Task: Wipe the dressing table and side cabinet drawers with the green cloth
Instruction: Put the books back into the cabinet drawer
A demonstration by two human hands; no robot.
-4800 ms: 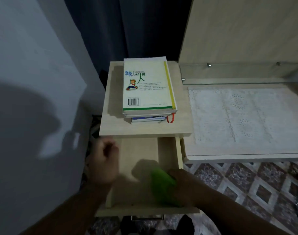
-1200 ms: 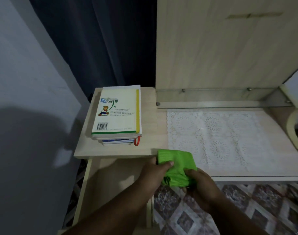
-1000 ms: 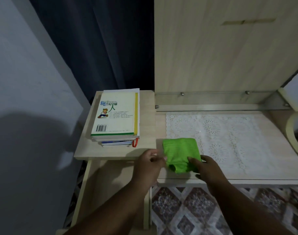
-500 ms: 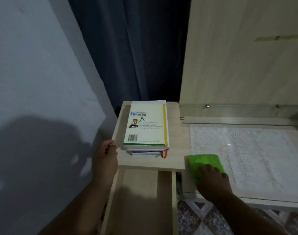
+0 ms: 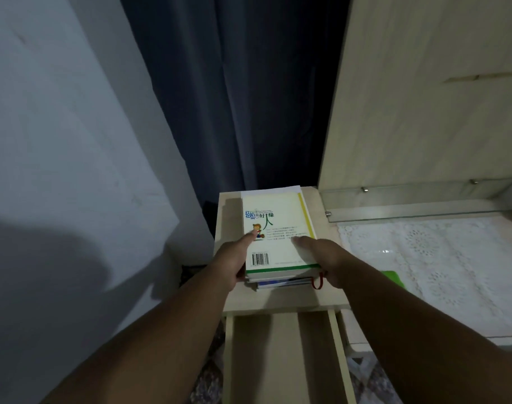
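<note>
Change: half a second ago the right hand (image 5: 326,259) lay on the green cloth (image 5: 393,277) and the left hand (image 5: 234,259) was at the cabinet edge; now both hold the stack of books (image 5: 279,243).
Meaning: probably the books will be lifted off, so the side cabinet top (image 5: 286,298) can be wiped (the wiping is paused).
Left grip: thumb on the cover, fingers pressed on the left side of the stack.
Right grip: fingers spread on the cover, closing on the near right corner.
Cloth: on the worktop (image 5: 423,325), right of the right hand, untouched.
Drawer (image 5: 281,360): open, below both forearms.
</note>
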